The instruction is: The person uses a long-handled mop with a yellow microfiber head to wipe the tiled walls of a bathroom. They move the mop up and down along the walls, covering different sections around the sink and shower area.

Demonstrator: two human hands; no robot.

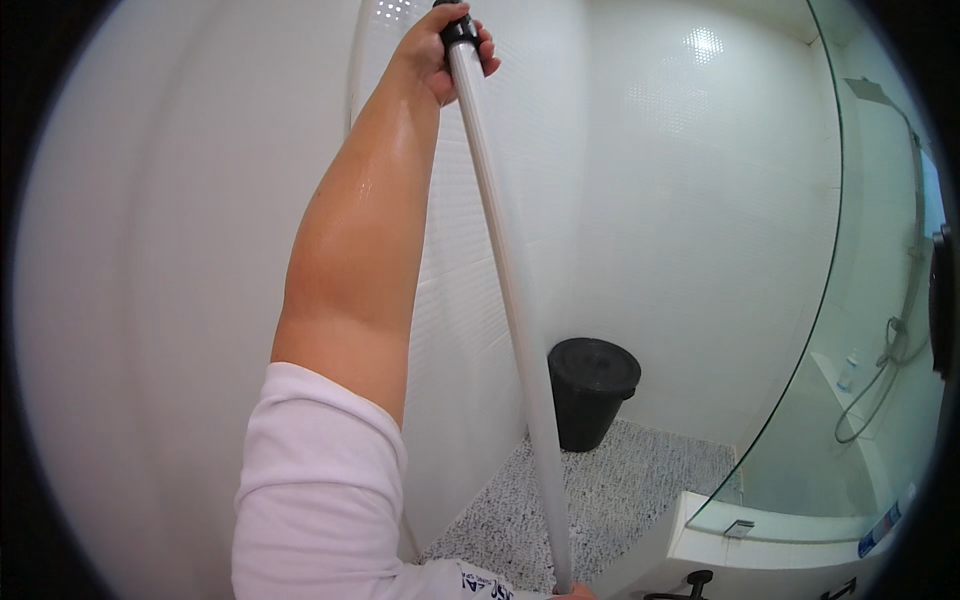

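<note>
My left hand (450, 56) is raised at the top of the view, its fingers wrapped around the black collar of a long pale metal pole (502, 255). The pole runs down through the middle of the picture to the bottom edge. There, only a small part of my right hand (576, 592) shows, touching the pole's lower portion; its grip is mostly cut off. Above my left hand the pole's upper end is out of view. Behind the pole, a black lidded bin (592, 394) stands on the pebbled floor (630, 480) in the corner of the shower.
White textured tile walls (697, 225) enclose the corner. A glass panel (795, 435) stands on a low white ledge (787, 553) at right. Beyond it are a shower head (870, 90), a looped hose (851, 439) and a bottle (847, 375). Another bottle (879, 531) is nearer.
</note>
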